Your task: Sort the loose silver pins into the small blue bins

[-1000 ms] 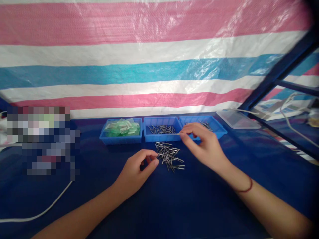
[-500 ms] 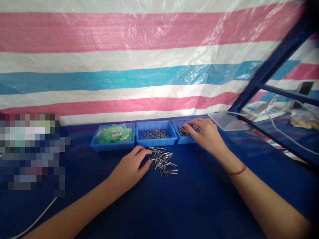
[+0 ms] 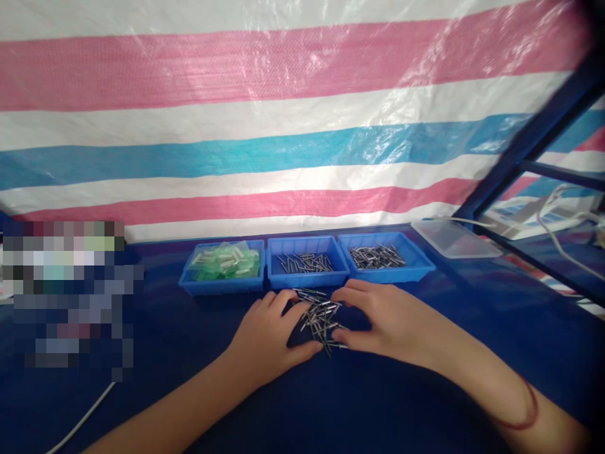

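Observation:
A loose pile of metal pop rivets lies on the dark blue tabletop. My left hand rests at the pile's left side, thumb and fingers apart and touching its edge. From the right, my right hand reaches the same pile with thumb and fingers spread around its edge. Behind the pile stand three blue bins. The left bin holds green bags with small pale pieces. More rivets lie in the middle bin and the right bin.
A clear plastic lid lies at the back right, beside a dark blue frame. A white cable runs along the left, near a blurred-out area. A striped plastic sheet hangs behind the table.
My right hand has come away from the right bin and down to the rivet pile. My left hand has shifted slightly, its thumb now farther round the near side. The view has moved a little.

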`<state>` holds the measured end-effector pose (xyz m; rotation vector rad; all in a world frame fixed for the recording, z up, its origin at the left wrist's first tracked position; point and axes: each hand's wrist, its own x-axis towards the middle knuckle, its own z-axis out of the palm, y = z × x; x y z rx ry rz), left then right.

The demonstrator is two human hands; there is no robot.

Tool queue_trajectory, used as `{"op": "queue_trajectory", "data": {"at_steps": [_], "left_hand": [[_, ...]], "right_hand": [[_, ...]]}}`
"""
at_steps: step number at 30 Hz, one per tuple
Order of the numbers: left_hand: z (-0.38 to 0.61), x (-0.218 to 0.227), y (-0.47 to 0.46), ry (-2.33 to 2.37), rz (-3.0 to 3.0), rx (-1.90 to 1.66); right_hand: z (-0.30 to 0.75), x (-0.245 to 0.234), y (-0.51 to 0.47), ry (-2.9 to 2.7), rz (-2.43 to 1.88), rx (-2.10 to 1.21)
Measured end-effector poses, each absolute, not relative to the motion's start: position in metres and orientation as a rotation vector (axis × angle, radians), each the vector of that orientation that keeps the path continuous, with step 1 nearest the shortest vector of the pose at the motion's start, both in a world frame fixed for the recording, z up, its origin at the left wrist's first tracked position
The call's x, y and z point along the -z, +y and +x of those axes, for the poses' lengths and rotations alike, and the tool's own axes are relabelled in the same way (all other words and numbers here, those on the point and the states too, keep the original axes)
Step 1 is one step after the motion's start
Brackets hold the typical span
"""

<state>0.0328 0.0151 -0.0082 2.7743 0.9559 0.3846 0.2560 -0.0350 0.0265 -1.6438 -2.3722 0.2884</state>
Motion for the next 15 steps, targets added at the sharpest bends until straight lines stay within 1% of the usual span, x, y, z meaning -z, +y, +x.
{"op": "queue_trajectory", "data": {"at_steps": [5, 10, 15], "left_hand": [[0.031, 0.012, 0.015, 0.964, 2.732, -0.403], [0.027, 0.015, 0.014, 0.958, 2.705, -0.46], [0.024, 0.017, 0.013, 0.928, 2.686, -0.496]], "right_hand": [[0.243, -0.014, -0.037, -2.408, -1.672, -0.421], [0.234, -0.004, -0.033, -2.375, -1.578, -0.51], [0.232, 0.005, -0.032, -2.3, -1.489, -0.417]]}}
